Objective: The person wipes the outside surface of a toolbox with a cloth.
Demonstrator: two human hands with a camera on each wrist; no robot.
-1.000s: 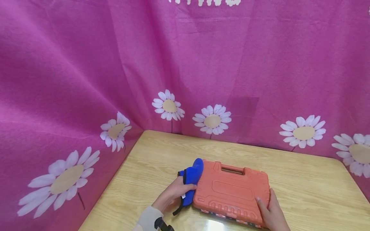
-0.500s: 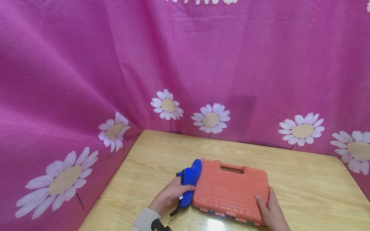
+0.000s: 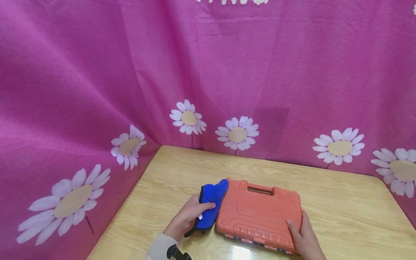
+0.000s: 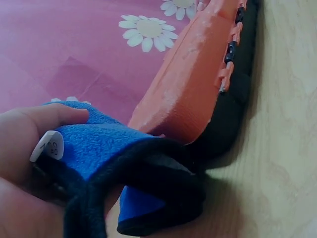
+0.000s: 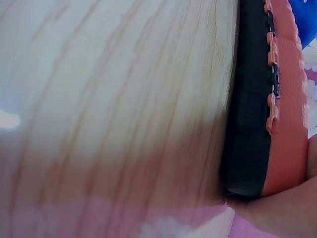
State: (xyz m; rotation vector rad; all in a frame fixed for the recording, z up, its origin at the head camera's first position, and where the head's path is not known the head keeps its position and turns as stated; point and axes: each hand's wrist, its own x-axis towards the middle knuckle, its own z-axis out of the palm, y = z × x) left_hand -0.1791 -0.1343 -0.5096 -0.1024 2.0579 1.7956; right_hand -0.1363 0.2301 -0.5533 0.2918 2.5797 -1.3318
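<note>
Below the bare left hand (image 3: 190, 211), a plain pale sleeve (image 3: 159, 246) and, overlapping it, a black strap-like fitting (image 3: 175, 252)

Magenta daisy-print cloth (image 3: 224, 68) behind and left of wood-grain table (image 3: 351, 206); bright glare (image 3: 241, 252) on top.

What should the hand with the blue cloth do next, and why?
Maybe the left hand should slide the blue cloth gently along the left side of the orange case. It already grips the cloth right by that side, and the right hand holds the opposite side, which should help steady it.
</note>
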